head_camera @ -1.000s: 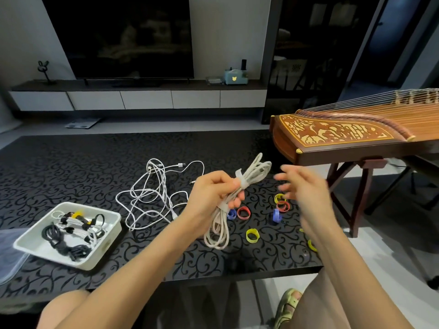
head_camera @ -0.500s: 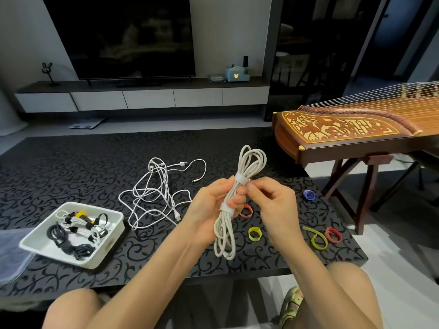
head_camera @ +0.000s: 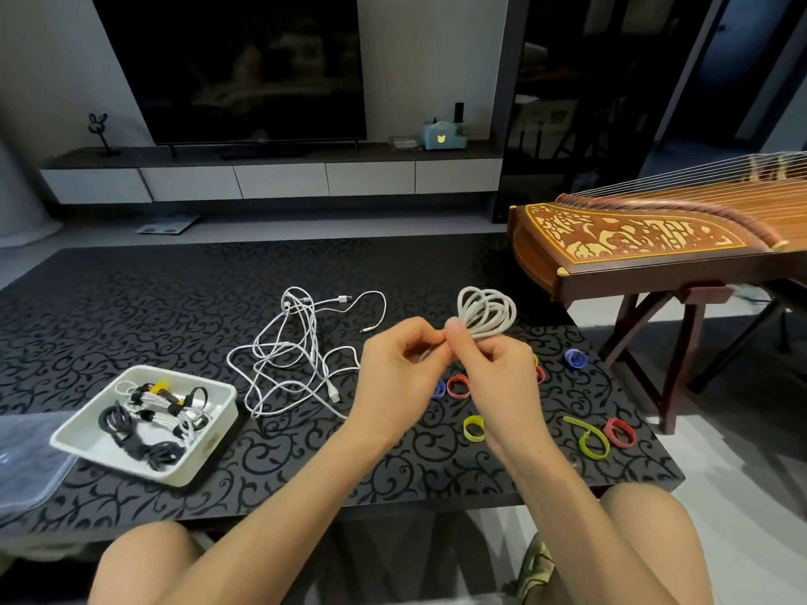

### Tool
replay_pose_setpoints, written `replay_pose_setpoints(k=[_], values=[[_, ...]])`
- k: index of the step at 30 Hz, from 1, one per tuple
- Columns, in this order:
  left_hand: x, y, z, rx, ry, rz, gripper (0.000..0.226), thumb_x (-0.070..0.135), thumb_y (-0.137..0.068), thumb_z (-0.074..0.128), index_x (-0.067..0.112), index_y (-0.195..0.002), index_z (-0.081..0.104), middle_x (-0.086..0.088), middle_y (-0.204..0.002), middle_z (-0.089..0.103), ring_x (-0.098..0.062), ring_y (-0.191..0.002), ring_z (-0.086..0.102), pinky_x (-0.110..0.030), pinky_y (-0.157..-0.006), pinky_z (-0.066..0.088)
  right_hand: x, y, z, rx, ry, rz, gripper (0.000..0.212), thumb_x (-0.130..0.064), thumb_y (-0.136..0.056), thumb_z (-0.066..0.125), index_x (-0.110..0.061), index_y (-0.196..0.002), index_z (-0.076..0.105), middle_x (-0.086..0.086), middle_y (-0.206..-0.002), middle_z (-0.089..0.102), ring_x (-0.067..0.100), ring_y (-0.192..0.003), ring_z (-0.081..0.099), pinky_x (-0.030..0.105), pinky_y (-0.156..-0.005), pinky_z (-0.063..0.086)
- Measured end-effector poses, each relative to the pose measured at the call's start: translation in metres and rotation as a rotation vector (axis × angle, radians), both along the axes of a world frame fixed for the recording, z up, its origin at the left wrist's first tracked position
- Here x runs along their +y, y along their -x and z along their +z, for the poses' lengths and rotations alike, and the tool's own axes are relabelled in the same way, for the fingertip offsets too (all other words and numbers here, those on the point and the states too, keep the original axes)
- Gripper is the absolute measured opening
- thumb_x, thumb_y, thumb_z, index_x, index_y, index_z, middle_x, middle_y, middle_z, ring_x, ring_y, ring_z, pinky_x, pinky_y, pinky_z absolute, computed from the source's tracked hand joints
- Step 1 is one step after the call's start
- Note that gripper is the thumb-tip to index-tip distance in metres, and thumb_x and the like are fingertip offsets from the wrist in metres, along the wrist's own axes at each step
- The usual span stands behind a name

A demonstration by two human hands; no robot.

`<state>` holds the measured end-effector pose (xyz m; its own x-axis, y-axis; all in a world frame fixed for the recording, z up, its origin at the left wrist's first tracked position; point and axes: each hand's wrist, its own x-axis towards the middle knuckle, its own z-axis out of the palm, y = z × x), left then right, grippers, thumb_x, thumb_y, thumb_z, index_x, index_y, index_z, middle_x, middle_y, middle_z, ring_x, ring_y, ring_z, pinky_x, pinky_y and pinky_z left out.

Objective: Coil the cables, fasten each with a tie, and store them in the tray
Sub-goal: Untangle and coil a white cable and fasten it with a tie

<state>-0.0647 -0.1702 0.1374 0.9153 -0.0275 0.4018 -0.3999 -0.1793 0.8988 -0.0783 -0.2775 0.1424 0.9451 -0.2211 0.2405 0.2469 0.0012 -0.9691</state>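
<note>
Head view: right hand (head_camera: 493,373), off to the side a second ago, now pinches the coiled cable (head_camera: 487,314) mid-bundle together with the left hand (head_camera: 397,369), above the surface (head_camera: 131,307). Fastening probably underway. Tray (head_camera: 220,425) next; loose cable (head_camera: 297,355) still uncoiled.

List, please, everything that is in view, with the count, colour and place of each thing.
coiled cable: one, cream, held above the table
loose cable: one tangle, white, middle of the table
tray: one, white, left on the table
bundled cables: several, black and white, in the tray
ties: at least six, blue, red and yellow, right on the table, some partly behind the right hand
table: one, black with a pattern
plastic: one piece, clear, left of the tray
zither: one, brown, on a stand right of the table
TV: one, black, on the back wall
left hand: pinches the coiled cable
right hand: grips the coiled cable
</note>
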Motion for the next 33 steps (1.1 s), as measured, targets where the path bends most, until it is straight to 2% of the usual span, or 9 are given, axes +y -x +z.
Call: replay_pose_setpoints(k=[3,6,8,13,18,24,27,29,33], values=[[0.006,0.001,0.0,0.039,-0.086,-0.045,0.011,0.006,-0.087,0.065,0.011,-0.077,0.068,-0.016,-0.076,0.068,-0.034,-0.072,0.062,-0.049,-0.072,0.053,0.007,-0.01,-0.011,0.145,-0.144,-0.063,0.053,-0.03,-0.088,0.064,0.018,-0.068,0.054,0.024,-0.058,0.043,0.019,-0.059,0.042,0.027,-0.056,0.037],[0.032,-0.001,-0.002,0.178,-0.242,-0.255,0.032,0.003,-0.09,0.059,0.021,-0.114,0.069,0.012,-0.071,0.069,-0.001,-0.062,0.054,-0.016,-0.062,0.046,0.007,-0.025,-0.021,0.291,-0.25,-0.075,0.035,-0.027,-0.089,0.064,-0.001,-0.066,0.062,0.002,-0.052,0.049,0.007,-0.049,0.042,0.013,-0.044,0.034],[0.044,0.003,-0.009,0.211,-0.232,-0.272,0.037,0.001,-0.089,0.059,0.019,-0.12,0.065,0.014,-0.086,0.073,0.008,-0.065,0.057,-0.009,-0.066,0.045,0.017,-0.035,-0.027,0.322,-0.247,-0.053,0.032,-0.021,-0.088,0.066,-0.003,-0.062,0.061,0.003,-0.056,0.053,0.008,-0.051,0.044,0.015,-0.047,0.036],[0.086,0.005,-0.026,0.33,0.017,0.009,0.028,0.0,-0.086,0.064,0.017,-0.103,0.05,-0.011,-0.098,0.07,-0.022,-0.075,0.069,-0.038,-0.072,0.058,0.081,-0.047,-0.035,0.321,-0.137,0.049,0.044,-0.025,-0.087,0.067,0.01,-0.061,0.059,0.016,-0.061,0.054,0.02,-0.063,0.047,0.034,-0.06,0.039],[0.178,0.004,-0.045,0.268,-0.06,0.537,0.021,0.012,-0.088,0.06,0.029,-0.099,0.052,-0.006,-0.08,0.068,-0.02,-0.066,0.066,-0.034,-0.064,0.052,0.139,-0.049,-0.035,0.275,0.096,0.331,0.062,-0.042,-0.093,0.055,0.02,-0.097,0.054,0.028,-0.076,0.046,0.015,-0.072,0.041,0.029,-0.065,0.034],[0.269,-0.013,-0.081,0.579,-0.003,0.872,0.05,-0.002,-0.089,0.035,0.011,-0.136,0.045,-0.022,-0.091,0.062,-0.02,-0.057,0.046,-0.029,-0.05,0.036,0.163,-0.049,-0.061,0.431,0.179,0.447,0.031,-0.021,-0.094,0.056,0.006,-0.085,0.068,0.009,-0.074,0.059,0.016,-0.067,0.049,0.025,-0.061,0.04],[0.279,-0.025,-0.102,0.691,-0.156,0.9,0.04,-0.002,-0.089,0.036,-0.003,-0.126,0.05,-0.028,-0.113,0.06,-0.033,-0.086,0.059,-0.037,-0.066,0.046,0.159,-0.05,-0.07,0.482,0.199,0.465,0.02,-0.015,-0.093,0.056,-0.005,-0.08,0.068,0.005,-0.073,0.062,0.01,-0.061,0.051,0.018,-0.056,0.04],[0.281,-0.033,-0.11,0.755,-0.419,0.838,0.03,0.003,-0.094,0.036,-0.008,-0.116,0.054,-0.028,-0.118,0.057,-0.04,-0.106,0.054,-0.04,-0.082,0.042,0.155,-0.052,-0.075,0.497,0.225,0.465,0.02,-0.013,-0.092,0.056,-0.006,-0.077,0.067,0.005,-0.072,0.063,0.009,-0.059,0.051,0.019,-0.056,0.04],[0.282,-0.043,-0.109,0.787,-0.951,0.618,0.034,0.014,-0.1,0.028,0.001,-0.115,0.054,-0.02,-0.122,0.056,-0.035,-0.113,0.052,-0.042,-0.091,0.043,0.138,-0.055,-0.085,0.528,0.233,0.428,0.019,-0.012,-0.092,0.056,-0.006,-0.079,0.068,0.003,-0.07,0.063,0.008,-0.057,0.05,0.017,-0.052,0.039]])
